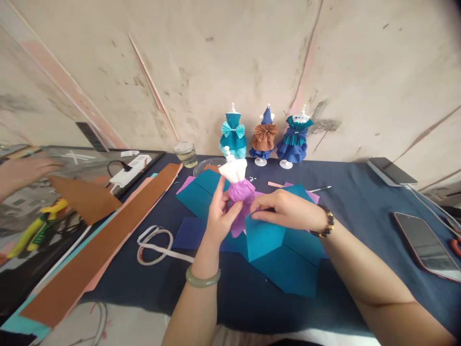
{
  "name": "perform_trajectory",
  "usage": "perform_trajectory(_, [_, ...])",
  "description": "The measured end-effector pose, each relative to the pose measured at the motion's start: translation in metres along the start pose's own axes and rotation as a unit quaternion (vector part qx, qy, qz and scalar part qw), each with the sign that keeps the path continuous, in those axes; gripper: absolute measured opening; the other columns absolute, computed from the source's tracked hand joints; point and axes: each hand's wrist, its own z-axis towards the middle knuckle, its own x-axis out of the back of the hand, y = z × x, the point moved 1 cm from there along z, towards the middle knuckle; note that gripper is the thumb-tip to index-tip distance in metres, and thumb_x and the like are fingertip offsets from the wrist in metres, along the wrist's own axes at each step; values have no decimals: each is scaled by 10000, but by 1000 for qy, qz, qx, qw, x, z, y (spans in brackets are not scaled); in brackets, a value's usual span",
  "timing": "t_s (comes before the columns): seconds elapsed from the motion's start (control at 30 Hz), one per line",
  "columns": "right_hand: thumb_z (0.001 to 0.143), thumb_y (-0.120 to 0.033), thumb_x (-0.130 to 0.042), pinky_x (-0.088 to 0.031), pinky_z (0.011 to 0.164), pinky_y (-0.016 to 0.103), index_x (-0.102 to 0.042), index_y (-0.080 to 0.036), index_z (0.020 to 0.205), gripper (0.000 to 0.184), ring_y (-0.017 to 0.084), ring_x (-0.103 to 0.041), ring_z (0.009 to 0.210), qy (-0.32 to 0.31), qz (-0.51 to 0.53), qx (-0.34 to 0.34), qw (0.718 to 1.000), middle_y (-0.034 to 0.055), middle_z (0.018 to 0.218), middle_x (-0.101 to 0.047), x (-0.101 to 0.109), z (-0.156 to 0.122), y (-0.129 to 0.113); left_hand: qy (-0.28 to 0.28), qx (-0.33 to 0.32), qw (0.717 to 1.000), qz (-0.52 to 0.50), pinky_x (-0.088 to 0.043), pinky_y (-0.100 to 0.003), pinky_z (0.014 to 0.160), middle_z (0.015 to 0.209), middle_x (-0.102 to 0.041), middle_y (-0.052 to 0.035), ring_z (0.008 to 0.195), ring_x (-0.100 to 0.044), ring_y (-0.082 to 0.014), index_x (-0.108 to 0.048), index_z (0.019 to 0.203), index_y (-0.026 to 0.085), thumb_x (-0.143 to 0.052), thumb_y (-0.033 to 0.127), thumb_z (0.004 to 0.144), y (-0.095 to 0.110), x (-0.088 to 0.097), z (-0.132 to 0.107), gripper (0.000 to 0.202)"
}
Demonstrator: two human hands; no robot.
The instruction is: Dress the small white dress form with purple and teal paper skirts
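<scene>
My left hand (224, 211) is closed round a small white dress-form mannequin (234, 169), gripping it at the waist. Purple crepe-like paper (242, 191) wraps the form's lower body as a skirt, and its lower part hangs between my hands. At the skirt's right side, my right hand (275, 209) has its fingers pinched together on the purple paper; the fingertips are partly hidden. Teal paper sheets (291, 266) lie under and in front of my right hand, creased and overlapping. A dark blue sheet (192, 233) lies left of my left wrist.
Behind stand mannequins in teal (232, 134), brown (265, 137) and blue (293, 144) paper dresses. A tape roll (153, 246), brown paper strip (108, 240) and power strip (131, 172) lie left. Another person's hand (27, 170) shows far left. A cup (186, 154) stands behind; a phone (427, 245) lies right.
</scene>
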Motion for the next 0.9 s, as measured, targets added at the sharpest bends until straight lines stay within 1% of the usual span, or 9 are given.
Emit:
perform_trajectory(0.07, [934,-272,-593,-420,625,232,-691,-167,912,145,113,-611,650,6,2,-8,1000,14,803,-720,-2,1,4,3,1,1000,9,-495,-392,1013,1256,-679,-112,1167,-641,-270,-327,1508,228,-710,352,825,1,-1,-1,793])
perform_trajectory(0.17, [929,-274,-607,-417,631,233,-698,-160,870,158,114,-624,651,40,-3,-8,999,9,772,-722,-2,2,7,3,-3,1000,22,-466,-410,1053,1293,-656,-120,1208,-612,-288,-525,1369,191,-710,362,821,1,-1,-2,603])
perform_trajectory(0.23, [925,-280,-617,-413,634,235,-704,-158,842,171,112,-624,633,65,-9,-7,998,4,742,-720,-2,2,7,-1,-5,1000,27,-464,-426,1055,1284,-660,-118,1201,-614,-294,-589,1295,182,-705,371,822,0,-1,-2,523])
perform_trajectory(0.33, [905,-270,-646,-409,626,236,-713,-155,802,169,111,-627,620,89,-25,-12,996,6,725,-726,-2,2,6,-10,-4,999,32,-465,-433,1051,1281,-661,-117,1200,-612,-298,-594,1285,178,-706,365,820,-1,-1,-3,513])
perform_trajectory(0.53, [888,-274,-671,-405,614,237,-728,-158,791,161,109,-624,597,109,-46,-35,992,6,711,-730,-3,1,7,-17,-6,999,42,-463,-430,1052,1285,-660,-118,1203,-610,-301,-594,1281,173,-695,387,823,3,-3,-4,515])
perform_trajectory(0.63, [892,-293,-664,-410,617,238,-731,-175,789,170,113,-641,611,103,-39,-28,994,-3,719,-738,-3,0,7,-13,0,999,40,-477,-431,1034,1269,-667,-116,1180,-623,-296,-588,1285,180,-697,386,823,3,-3,-4,518])
perform_trajectory(0.73, [895,-299,-659,-409,603,238,-732,-171,783,185,113,-643,606,98,-27,-27,994,2,730,-744,-4,1,7,-13,0,999,33,-467,-430,1047,1282,-659,-117,1196,-614,-294,-584,1290,183,-696,387,823,2,-3,-4,522])
perform_trajectory(0.9, [900,-294,-646,-399,594,231,-722,-166,760,204,101,-615,583,114,-17,-27,993,-1,699,-724,-4,1,6,-19,-5,999,37,-468,-424,1047,1281,-659,-112,1201,-611,-293,-593,1278,186,-690,381,828,2,-2,-3,500])
